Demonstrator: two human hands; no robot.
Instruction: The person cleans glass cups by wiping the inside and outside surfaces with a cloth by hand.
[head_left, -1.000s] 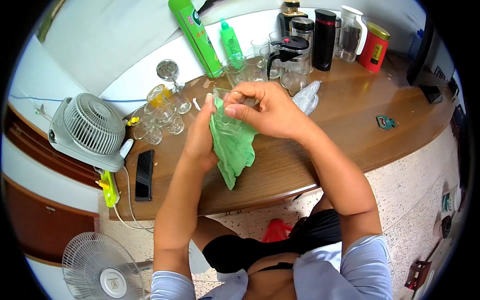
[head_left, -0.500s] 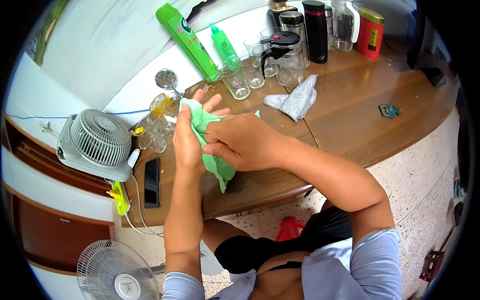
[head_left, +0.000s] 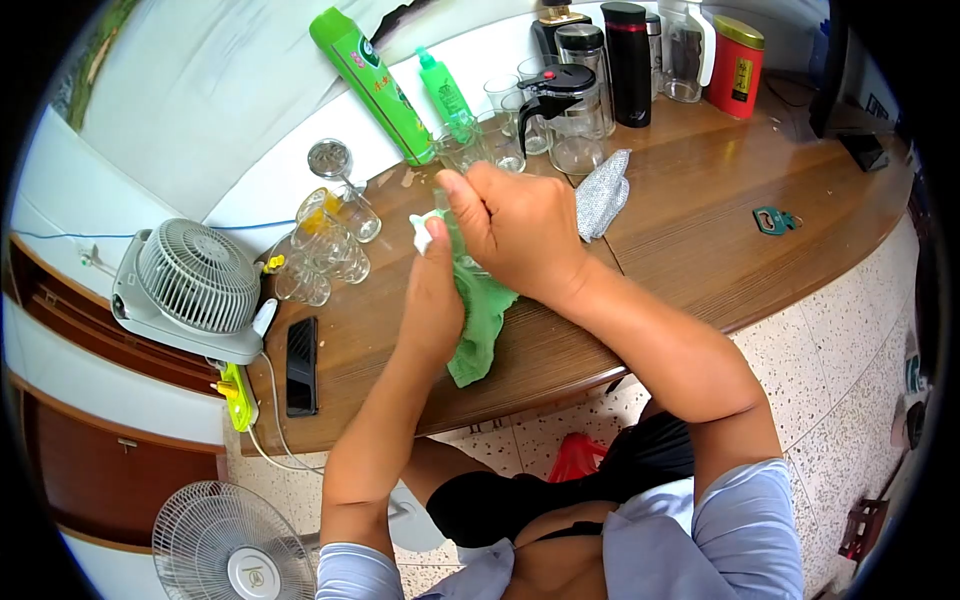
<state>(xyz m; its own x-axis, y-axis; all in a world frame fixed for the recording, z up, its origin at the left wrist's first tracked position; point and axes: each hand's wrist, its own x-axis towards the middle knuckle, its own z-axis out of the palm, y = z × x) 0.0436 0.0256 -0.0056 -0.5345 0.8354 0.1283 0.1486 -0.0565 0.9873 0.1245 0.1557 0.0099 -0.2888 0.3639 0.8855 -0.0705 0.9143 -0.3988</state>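
Observation:
My left hand [head_left: 435,300] is closed around a green cloth [head_left: 480,335], its thumb pressing a small white part at the cloth's upper end. Close against it, my right hand [head_left: 525,225] is curled into a fist with the thumb raised, gripping the cloth's upper part. Most of what lies inside that fist is hidden, and a pale see-through edge shows beside its thumb. Below both hands the cloth hangs loose over the table edge area. A crumpled grey cloth [head_left: 604,196] lies just past my right hand. Behind the hands stand glass tumblers [head_left: 500,145], partly covered.
Left on the wooden table [head_left: 720,250] are glass mugs [head_left: 335,250], a phone [head_left: 301,366] and a small fan [head_left: 200,275]. At the back stand a glass teapot [head_left: 578,140], green bottles [head_left: 375,90], a black flask [head_left: 628,65] and a red tin [head_left: 735,72]. A bottle opener [head_left: 775,221] lies right.
Both hands have shifted right, the left also turning and closing from spread fingers. My right hand has risen into a thumb-up fist. The cloth moved right with them.

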